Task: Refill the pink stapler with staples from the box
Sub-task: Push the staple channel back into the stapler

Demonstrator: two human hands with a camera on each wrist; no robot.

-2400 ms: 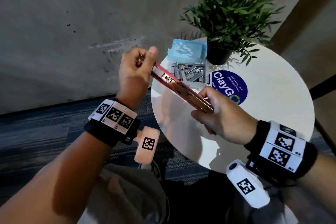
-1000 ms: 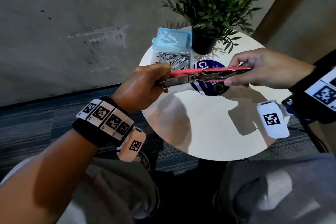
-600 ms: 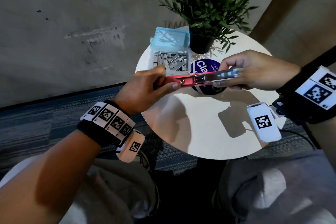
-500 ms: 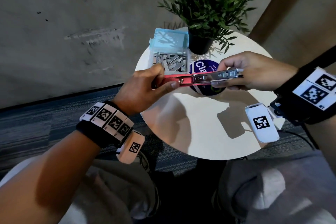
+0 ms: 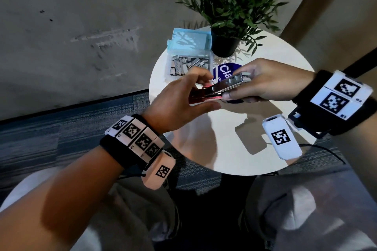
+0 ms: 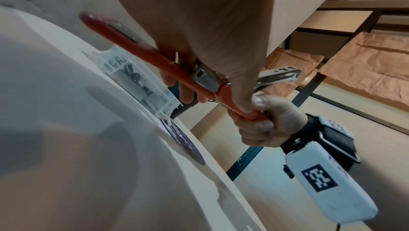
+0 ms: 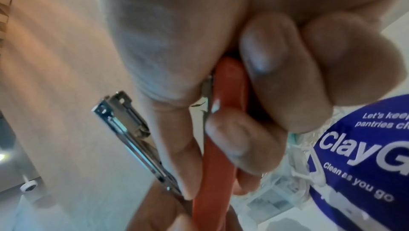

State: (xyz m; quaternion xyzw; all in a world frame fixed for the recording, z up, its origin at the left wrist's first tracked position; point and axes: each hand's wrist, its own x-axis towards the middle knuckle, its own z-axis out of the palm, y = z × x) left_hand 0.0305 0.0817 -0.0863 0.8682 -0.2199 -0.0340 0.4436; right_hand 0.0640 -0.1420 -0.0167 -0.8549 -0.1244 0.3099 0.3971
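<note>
Both hands hold the pink stapler (image 5: 220, 87) above the round white table (image 5: 234, 149). It is hinged open: the metal magazine (image 6: 278, 75) angles away from the pink arm (image 6: 155, 56). My left hand (image 5: 211, 91) pinches the hinge end, thumb underneath and fingers on top. My right hand (image 5: 234, 87) grips the other end, its fingers (image 7: 261, 80) curled round the pink arm (image 7: 221, 147) while the magazine (image 7: 132, 138) sticks out beside the thumb. The clear staple box (image 5: 189, 64) stands open behind the left hand with several staple strips inside, its blue lid (image 5: 189, 43) tipped back.
A potted green plant (image 5: 224, 47) stands at the table's far edge, right of the box. A round blue sticker (image 5: 223, 69) lies on the tabletop under the stapler. Grey wall and dark carpet lie to the left; my knees are below the table's near edge.
The stapler went from level to tilted, its right end raised. The magazine has swung away from the pink arm. My hands have drawn closer together and the left fingers have shifted on the hinge end.
</note>
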